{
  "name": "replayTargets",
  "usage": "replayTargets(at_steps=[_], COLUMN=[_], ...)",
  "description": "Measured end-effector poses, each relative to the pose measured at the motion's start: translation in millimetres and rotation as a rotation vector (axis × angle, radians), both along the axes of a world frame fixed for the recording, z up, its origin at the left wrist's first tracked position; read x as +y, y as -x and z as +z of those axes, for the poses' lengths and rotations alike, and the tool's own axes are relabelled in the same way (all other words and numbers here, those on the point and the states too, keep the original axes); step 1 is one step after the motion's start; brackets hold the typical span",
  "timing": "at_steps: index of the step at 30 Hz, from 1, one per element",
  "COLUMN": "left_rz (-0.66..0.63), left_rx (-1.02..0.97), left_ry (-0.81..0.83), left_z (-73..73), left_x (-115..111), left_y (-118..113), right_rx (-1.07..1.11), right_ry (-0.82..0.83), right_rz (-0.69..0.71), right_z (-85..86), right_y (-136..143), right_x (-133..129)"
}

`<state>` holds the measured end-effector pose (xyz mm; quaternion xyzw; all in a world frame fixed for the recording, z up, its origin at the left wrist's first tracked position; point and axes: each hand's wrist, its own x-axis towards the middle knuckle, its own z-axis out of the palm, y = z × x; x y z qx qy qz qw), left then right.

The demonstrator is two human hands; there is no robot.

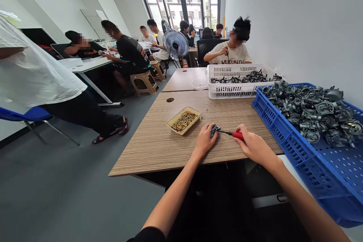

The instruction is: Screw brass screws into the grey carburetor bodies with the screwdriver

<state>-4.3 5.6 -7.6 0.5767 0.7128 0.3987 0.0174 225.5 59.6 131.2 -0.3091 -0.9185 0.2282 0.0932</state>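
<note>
Right fingers (pixel 242 128) grip 1 screwdriver (pixel 237 135); left (pixel 206 140), metal part (pixel 213 132).

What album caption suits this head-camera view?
Left hand holds a metal part, right hand a red-handled screwdriver, between brass-coloured pieces and a blue crate of carburetors.

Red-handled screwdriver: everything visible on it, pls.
The screwdriver has a bright red handle and a thin, dark, apparently metal shaft. The right hand grips the handle's rear; the shaft points left over the wood-grain desk, to the dark grey part in the left hand. Its tip is too small to make out, so contact there is unclear.
</note>
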Motion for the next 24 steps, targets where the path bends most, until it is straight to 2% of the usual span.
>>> replayTargets(at_steps=[24], left_rz=[0.004], left_rx=[-0.004], left_ry=[0.003], left_z=[-1.1], left_x=[0.4], left_y=[-0.2], right_rx=[-0.004], right_ry=[-0.007], right_rz=[-0.002], right_z=[-1.5], right_y=[0.0], right_x=[1.2])
